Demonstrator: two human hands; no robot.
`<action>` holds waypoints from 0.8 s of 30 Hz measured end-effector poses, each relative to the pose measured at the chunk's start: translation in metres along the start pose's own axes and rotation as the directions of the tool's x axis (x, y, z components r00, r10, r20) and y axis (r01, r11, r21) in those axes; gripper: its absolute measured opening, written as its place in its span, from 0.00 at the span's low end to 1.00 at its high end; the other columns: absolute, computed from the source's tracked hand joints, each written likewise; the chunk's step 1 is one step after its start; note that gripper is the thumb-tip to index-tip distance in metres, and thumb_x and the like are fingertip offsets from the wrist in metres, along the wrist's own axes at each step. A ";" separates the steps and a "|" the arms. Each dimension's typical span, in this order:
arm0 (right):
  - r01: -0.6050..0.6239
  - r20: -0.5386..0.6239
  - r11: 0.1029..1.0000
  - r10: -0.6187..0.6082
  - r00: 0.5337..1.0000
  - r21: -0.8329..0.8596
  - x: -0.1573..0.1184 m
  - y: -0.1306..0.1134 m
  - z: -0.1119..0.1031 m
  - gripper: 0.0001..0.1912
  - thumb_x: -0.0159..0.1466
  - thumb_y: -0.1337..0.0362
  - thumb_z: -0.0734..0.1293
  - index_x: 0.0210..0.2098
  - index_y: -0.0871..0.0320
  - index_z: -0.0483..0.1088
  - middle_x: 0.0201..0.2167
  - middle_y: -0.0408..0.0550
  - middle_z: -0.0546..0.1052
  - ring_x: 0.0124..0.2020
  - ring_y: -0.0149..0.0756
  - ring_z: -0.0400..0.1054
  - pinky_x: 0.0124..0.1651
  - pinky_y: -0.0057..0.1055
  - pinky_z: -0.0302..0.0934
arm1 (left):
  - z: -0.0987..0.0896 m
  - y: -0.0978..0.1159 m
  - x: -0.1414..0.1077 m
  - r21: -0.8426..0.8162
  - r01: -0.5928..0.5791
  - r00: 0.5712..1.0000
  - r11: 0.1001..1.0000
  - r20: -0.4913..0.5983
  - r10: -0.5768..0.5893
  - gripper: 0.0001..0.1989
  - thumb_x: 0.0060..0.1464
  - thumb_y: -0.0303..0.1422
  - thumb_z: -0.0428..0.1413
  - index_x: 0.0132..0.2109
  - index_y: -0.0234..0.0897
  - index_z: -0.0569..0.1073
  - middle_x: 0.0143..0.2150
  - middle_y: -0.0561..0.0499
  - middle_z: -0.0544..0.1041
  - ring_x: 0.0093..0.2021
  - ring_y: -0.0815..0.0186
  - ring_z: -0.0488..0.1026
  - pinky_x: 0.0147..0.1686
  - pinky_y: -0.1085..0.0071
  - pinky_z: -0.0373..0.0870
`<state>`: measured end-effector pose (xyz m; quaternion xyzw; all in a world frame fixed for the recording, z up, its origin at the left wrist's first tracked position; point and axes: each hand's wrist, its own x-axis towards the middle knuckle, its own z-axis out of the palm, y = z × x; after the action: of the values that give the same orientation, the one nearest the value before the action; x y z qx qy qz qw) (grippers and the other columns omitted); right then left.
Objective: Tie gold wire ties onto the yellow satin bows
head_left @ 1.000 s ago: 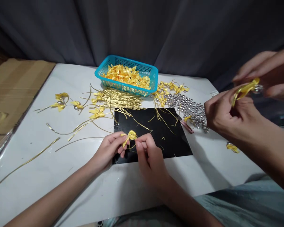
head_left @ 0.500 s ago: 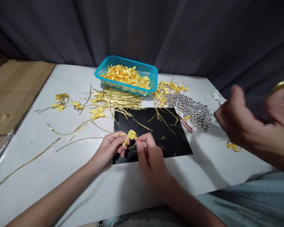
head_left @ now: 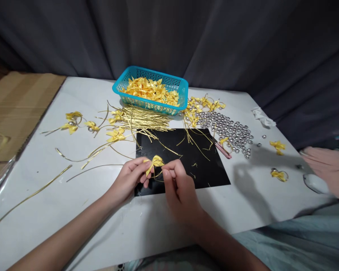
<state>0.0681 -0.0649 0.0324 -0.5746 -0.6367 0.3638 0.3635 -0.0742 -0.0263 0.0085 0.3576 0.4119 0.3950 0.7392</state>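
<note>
Between my two hands is a yellow ribbon bow point(head_left: 157, 161), held above the near part of a black mat point(head_left: 206, 171). My left hand point(head_left: 134, 174) pinches the bow's left side between thumb and fingers. My right hand point(head_left: 179, 180) is closed in a pinch at the bow's right side, on a thin gold cord point(head_left: 158, 175) that loops beneath the bow. The fingertips partly cover the cord. Beyond the mat lies a heap of cut gold cords point(head_left: 147, 119), some reaching over its far edge.
A blue basket point(head_left: 183, 92) of yellow bows stands at the back. Silver bells point(head_left: 228, 130) spread to the right, near a pink-handled tool point(head_left: 223, 151). Bows with cords point(head_left: 115, 134) lie left. At the right edge are a white rounded object point(head_left: 315, 183) and a pink sleeve-like shape point(head_left: 327, 165).
Another person's hand with a gold strip, at the right before, has left the view, uncovering a bow and loose bells there. My hands hold almost the same pose.
</note>
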 end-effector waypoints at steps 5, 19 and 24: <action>-0.002 -0.001 1.000 0.002 1.000 -0.007 0.001 0.000 -0.001 0.07 0.66 0.64 0.53 0.32 0.57 0.56 0.17 0.37 0.61 0.16 0.25 0.53 0.22 0.22 0.45 | 0.000 0.000 0.000 0.019 0.003 1.000 1.000 0.003 -0.003 0.12 0.52 0.36 0.55 0.24 0.34 0.70 0.17 0.59 0.62 0.16 0.77 0.58 0.18 0.80 0.56; 0.068 0.062 0.996 -0.065 0.996 -0.057 0.004 0.001 -0.006 0.08 0.66 0.66 0.53 0.31 0.57 0.57 0.16 0.36 0.59 0.15 0.25 0.49 0.21 0.22 0.44 | 0.001 0.002 -0.001 0.076 -0.004 1.000 0.997 -0.012 0.005 0.13 0.50 0.37 0.56 0.23 0.35 0.69 0.15 0.59 0.60 0.16 0.75 0.57 0.18 0.77 0.55; 0.133 0.048 0.984 -0.128 0.991 -0.115 0.004 0.004 -0.007 0.08 0.66 0.66 0.53 0.32 0.57 0.59 0.17 0.37 0.62 0.15 0.25 0.52 0.21 0.22 0.45 | 0.000 0.002 -0.001 0.045 0.001 1.000 0.999 -0.007 -0.001 0.13 0.50 0.37 0.55 0.23 0.35 0.68 0.16 0.59 0.61 0.16 0.76 0.56 0.17 0.78 0.55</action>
<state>0.0754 -0.0601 0.0325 -0.5445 -0.7006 0.3125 0.3392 -0.0748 -0.0264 0.0103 0.3726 0.4234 0.3866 0.7297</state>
